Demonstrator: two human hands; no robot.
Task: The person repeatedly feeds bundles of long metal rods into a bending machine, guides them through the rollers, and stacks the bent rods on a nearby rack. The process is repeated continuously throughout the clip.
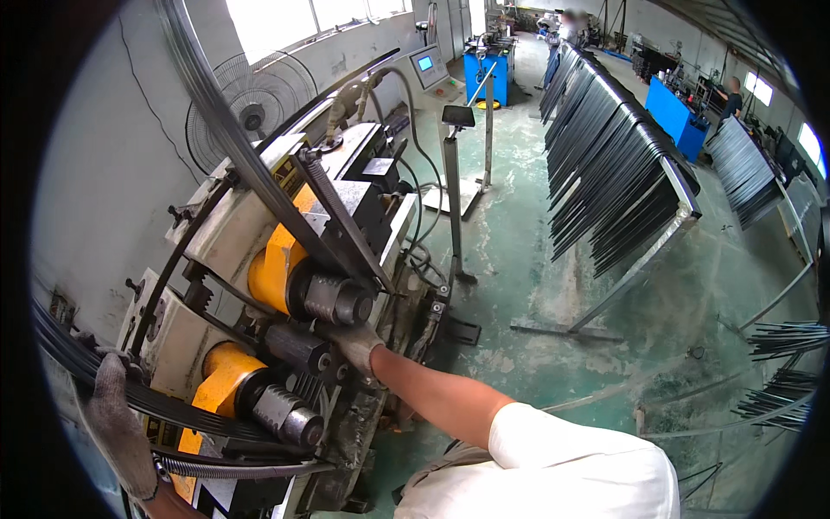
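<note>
At one machine (226, 249) with two ridged rollers (327, 298), the left hand (124, 432) has its fingers clamped on the lower rod bundle (194, 417) of two, which runs toward the lower roller (284, 413), while the right hand (354, 348) is below the upper roller (337, 301) (its fingers are hidden; their state cannot be determined).

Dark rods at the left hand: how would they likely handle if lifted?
The dark rods look metallic, so probably heavy together. Long and slender, they may flex somewhat. No tie shows, so they could slide apart.
</note>
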